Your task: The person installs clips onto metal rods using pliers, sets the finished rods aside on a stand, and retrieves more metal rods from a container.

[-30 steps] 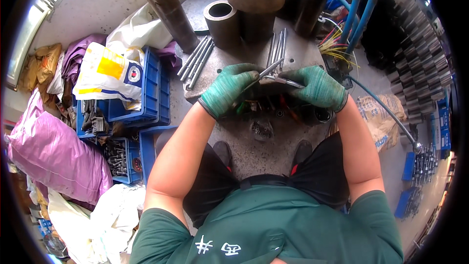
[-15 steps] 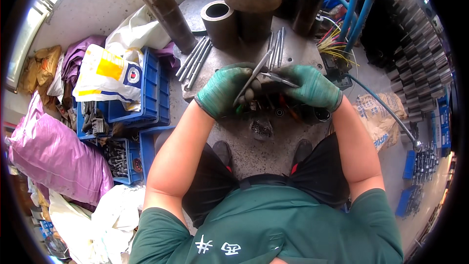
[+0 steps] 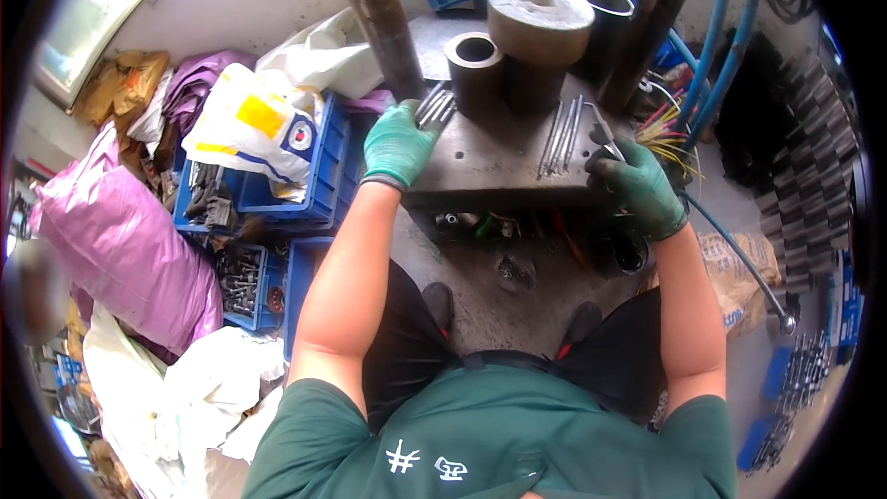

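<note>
My left hand (image 3: 402, 146), in a green glove dark at the fingers, is at the left end of the metal table. Its fingers are closed around a bunch of slim metal rods (image 3: 436, 105), whose ends stick out past the glove. Over the right part of the table, my gloved right hand (image 3: 639, 187) grips a single metal rod (image 3: 604, 127) that points up and away. Between the hands, nearer the right one, several similar rods (image 3: 560, 137) lie side by side on the metal table (image 3: 490, 159).
A thick-walled steel tube (image 3: 476, 83) and a large round block (image 3: 540, 23) stand behind the rods, between two dark columns (image 3: 374, 14). Blue crates (image 3: 328, 166) with a plastic sack on top are at left. Blue hoses (image 3: 716, 55) and coloured wires (image 3: 670, 137) are at right.
My hands were together in the middle, each with a metal rod. They have moved apart, the left to the left-hand rods, the right rightward with a rod. The view has shifted.
</note>
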`<state>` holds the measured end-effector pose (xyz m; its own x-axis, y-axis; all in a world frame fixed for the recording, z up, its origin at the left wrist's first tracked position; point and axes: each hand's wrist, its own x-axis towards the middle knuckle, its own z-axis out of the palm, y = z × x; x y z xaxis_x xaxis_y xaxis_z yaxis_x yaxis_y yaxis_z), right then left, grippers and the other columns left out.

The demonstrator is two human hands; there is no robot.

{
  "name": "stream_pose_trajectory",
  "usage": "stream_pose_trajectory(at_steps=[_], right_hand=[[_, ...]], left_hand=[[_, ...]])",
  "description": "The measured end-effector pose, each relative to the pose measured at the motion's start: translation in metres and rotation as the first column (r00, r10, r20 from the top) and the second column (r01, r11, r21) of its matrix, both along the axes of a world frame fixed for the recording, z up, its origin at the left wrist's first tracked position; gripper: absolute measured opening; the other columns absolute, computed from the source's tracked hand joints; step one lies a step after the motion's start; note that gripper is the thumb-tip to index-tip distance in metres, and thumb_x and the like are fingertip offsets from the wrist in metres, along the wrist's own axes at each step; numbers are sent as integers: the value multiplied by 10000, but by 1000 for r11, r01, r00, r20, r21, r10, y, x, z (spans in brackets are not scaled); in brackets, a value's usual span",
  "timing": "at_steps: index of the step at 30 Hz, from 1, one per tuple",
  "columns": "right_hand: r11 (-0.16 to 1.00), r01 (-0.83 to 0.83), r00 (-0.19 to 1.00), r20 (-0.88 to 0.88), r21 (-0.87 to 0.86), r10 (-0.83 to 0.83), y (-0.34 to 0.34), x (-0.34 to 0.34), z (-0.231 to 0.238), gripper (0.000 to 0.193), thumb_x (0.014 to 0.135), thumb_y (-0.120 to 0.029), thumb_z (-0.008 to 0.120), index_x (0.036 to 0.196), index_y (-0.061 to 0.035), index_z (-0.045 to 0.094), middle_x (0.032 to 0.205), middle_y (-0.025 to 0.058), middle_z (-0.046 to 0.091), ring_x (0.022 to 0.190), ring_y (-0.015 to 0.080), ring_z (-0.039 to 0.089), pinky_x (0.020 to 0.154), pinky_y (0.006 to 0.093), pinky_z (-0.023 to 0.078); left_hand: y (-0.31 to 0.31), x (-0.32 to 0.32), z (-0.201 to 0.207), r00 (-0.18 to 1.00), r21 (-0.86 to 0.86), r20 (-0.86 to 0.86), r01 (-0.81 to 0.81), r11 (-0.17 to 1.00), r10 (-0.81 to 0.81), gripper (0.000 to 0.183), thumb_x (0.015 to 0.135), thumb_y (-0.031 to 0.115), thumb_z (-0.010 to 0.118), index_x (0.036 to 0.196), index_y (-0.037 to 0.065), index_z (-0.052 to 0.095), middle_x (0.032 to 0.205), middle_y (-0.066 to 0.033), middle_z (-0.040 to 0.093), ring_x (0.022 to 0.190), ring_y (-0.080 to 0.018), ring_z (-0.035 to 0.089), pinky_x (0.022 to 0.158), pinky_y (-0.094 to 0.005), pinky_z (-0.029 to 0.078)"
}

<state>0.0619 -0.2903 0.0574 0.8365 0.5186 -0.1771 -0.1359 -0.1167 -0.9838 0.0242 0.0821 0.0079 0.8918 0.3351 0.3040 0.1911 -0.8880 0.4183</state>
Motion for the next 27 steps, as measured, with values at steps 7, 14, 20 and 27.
stream_pose_trajectory(at_steps=[7, 14, 20, 27], right_hand=[[998, 37, 999, -15, 50, -36, -9, 9, -19, 367, 926, -143, 684, 1273, -34, 639, 1002, 49, 706, 861, 146, 671, 754, 289, 544], [1000, -24, 997, 73, 5, 24, -14, 8, -20, 140, 953, -179, 651, 1065, -98, 625, 840, -1, 615, 727, 102, 585, 606, 260, 480], [993, -84, 988, 135, 86, 72, -39, 42, -54, 247, 991, -209, 647, 1158, -28, 645, 918, 7, 650, 763, 118, 608, 681, 287, 491], [997, -65, 987, 150, 32, 60, -44, 92, -84, 357, 1013, -284, 662, 1256, -24, 676, 1030, 53, 724, 887, 180, 692, 750, 342, 562]], left_hand=[[3, 10, -14, 993, 341, -112, 20, 940, 20, 401, 788, 383, 750, 1037, 69, 772, 1057, -213, 726, 1047, -384, 690, 946, -469, 559], [1, -2, -12, 995, 197, -73, -55, 979, 71, 390, 730, 304, 739, 1027, 53, 768, 1079, -234, 732, 1048, -372, 717, 901, -466, 594], [9, -10, -13, 982, -199, -177, -95, 975, 60, 968, 762, 444, 759, 1499, -98, 441, 1256, -274, 696, 1137, -376, 697, 998, -400, 557], [44, -26, -43, 979, -331, -204, -79, 941, 10, 758, 766, 423, 781, 1318, -37, 542, 1193, -191, 741, 1104, -329, 716, 940, -398, 572]])
